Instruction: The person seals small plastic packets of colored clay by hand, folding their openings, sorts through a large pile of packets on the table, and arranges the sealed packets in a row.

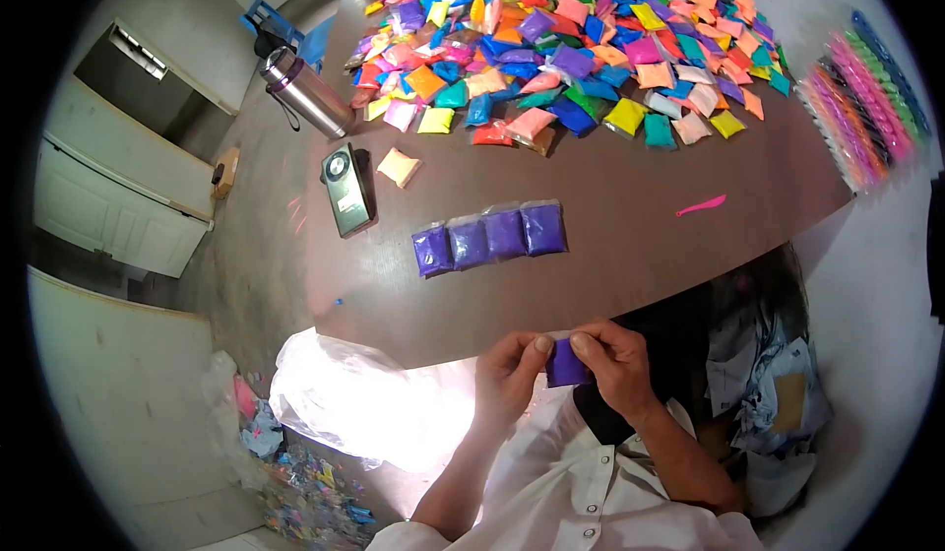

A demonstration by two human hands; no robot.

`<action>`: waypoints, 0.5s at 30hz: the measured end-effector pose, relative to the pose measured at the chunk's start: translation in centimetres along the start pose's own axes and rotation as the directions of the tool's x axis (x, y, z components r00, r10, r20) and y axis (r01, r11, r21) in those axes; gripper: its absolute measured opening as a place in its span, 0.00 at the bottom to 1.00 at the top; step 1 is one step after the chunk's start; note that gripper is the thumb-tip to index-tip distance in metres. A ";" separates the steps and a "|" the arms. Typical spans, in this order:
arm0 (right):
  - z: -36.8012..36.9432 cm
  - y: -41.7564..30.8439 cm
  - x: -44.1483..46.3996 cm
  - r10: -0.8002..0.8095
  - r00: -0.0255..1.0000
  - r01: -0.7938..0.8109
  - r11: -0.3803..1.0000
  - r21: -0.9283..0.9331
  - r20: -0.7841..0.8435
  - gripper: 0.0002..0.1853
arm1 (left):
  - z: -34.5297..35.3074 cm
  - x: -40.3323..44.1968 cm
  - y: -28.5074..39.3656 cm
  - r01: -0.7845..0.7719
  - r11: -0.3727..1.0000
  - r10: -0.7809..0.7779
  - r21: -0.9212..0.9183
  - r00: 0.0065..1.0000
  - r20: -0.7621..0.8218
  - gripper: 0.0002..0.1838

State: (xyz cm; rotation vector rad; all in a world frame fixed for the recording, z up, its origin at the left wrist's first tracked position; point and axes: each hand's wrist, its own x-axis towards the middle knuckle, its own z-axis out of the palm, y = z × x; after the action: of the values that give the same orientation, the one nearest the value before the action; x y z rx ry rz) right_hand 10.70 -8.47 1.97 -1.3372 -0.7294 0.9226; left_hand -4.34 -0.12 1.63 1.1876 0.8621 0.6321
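Observation:
Between my two hands, just in front of the table's near edge, is a small purple packet (566,365) in clear film. My left hand (512,369) pinches its upper left corner between thumb and fingers. On the other side my right hand (615,359) grips the upper right corner the same way. Several like purple packets (503,233) lie side by side in a row on the brown table (610,285), beyond my hands. A single pale orange packet (399,167) rests apart from them, farther back and to the left.
A large heap of coloured packets (551,49) covers the table's far part. On the left stand a steel flask (310,93) and a dark green device with a round dial (348,192). A pink plastic knife (701,205) lies right. Bundled coloured strips (866,108) sit beyond the right edge.

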 end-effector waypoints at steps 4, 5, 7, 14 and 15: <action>1.7 -0.4 1.5 0.090 0.995 -0.093 0.990 0.106 0.032 0.10 | -1.6 1.0 0.7 -0.048 0.999 0.047 -0.013 0.997 -0.057 0.14; 2.0 -0.4 2.0 0.064 0.997 -0.068 0.991 0.116 0.044 0.11 | -2.2 1.4 1.0 -0.043 0.999 0.045 0.021 0.996 -0.082 0.14; 2.3 -0.6 3.1 -0.006 0.999 0.006 1.000 0.027 0.034 0.11 | -3.3 2.4 2.9 -0.044 0.998 0.051 0.039 0.977 -0.206 0.11; -1.4 -1.5 7.5 -0.417 0.907 0.318 0.772 -0.551 -0.061 0.05 | -12.1 9.6 5.8 -0.179 0.948 0.266 0.263 0.899 -0.348 0.16; -1.9 -1.7 8.1 -0.454 0.889 0.334 0.730 -0.596 -0.058 0.04 | -12.7 10.3 5.9 -0.126 0.939 0.249 0.319 0.892 -0.378 0.17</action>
State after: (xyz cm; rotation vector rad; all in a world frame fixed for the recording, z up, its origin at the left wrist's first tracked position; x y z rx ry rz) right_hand 16.39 -2.29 2.85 -1.6762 -1.1396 0.2023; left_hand -9.33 16.45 3.16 1.4385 1.2375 0.9673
